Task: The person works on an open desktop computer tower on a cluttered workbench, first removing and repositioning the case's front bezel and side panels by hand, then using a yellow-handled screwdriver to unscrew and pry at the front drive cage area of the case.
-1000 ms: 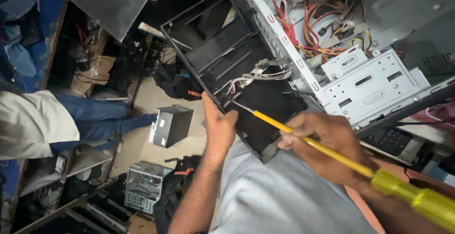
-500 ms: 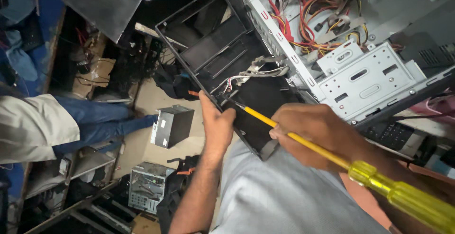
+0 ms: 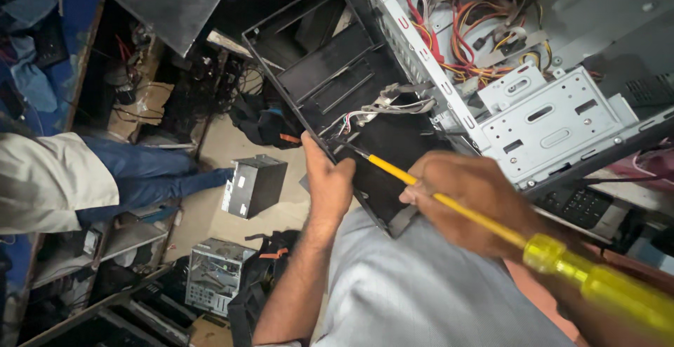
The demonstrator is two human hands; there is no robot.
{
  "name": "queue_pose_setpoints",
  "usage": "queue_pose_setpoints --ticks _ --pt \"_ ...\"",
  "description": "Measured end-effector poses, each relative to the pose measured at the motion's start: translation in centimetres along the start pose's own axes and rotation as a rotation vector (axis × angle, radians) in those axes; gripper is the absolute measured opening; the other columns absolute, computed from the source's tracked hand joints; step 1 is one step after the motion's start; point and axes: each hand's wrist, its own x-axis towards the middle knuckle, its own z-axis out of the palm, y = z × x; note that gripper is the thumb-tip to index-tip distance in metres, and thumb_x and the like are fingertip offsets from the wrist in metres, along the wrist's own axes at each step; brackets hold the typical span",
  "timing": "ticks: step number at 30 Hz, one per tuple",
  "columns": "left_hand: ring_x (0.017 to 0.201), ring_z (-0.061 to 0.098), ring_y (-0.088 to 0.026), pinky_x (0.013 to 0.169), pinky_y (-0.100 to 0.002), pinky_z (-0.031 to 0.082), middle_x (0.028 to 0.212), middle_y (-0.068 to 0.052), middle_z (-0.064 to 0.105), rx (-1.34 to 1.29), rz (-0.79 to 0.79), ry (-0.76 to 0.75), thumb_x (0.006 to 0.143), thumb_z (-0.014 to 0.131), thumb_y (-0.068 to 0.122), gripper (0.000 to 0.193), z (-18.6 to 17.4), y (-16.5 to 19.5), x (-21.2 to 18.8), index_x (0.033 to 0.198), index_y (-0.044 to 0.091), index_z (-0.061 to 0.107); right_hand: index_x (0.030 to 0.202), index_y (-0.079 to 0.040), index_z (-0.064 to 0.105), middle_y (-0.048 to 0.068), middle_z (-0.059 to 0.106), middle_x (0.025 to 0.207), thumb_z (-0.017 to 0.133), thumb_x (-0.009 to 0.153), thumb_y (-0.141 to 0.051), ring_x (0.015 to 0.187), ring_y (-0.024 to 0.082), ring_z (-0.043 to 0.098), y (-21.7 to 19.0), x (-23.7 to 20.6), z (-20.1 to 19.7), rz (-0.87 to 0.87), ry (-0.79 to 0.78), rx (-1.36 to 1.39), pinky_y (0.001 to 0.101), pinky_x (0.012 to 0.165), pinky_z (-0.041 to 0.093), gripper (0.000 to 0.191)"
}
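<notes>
Two hands are kept at the black front panel (image 3: 337,73) of the computer case (image 3: 562,115). The left hand (image 3: 328,178) is still pressed against the panel's lower edge, its fingers curled around that edge. The right hand (image 3: 474,199) is clenched on the yellow screwdriver (image 3: 505,231), whose tip is still held at the panel's lower corner near the loose wires (image 3: 393,105). Little is changed since before; the screwdriver's handle is seen slightly lower.

Loose cables (image 3: 382,108) crowd the panel's (image 3: 337,73) inner edge; open bays stay clear
</notes>
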Motion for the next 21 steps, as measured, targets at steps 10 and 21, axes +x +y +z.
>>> queue_pose_setpoints --ticks 10,21 --pt "0.102 0.062 -0.022 0.096 -0.033 0.05 0.107 -0.012 0.063 0.106 0.051 0.056 0.074 0.049 -0.006 0.049 0.4 0.2 0.1 0.123 0.001 0.049 0.093 -0.003 0.061 0.012 0.074 0.098 0.066 0.093 -0.001 0.081 0.026 0.074 3.2 -3.4 4.8 -0.029 0.13 0.221 0.0318 0.07 0.059 0.005" --pt "0.098 0.062 -0.02 0.092 -0.032 0.05 0.104 -0.012 0.065 0.16 0.081 0.073 0.077 0.049 -0.005 0.049 0.5 -0.6 -0.1 0.125 0.0 0.048 0.096 -0.005 0.056 0.015 0.075 0.105 0.068 0.087 0.008 0.083 0.02 0.076 5.8 -5.4 7.1 -0.244 0.306 0.148 0.0285 0.069 0.06 0.019"
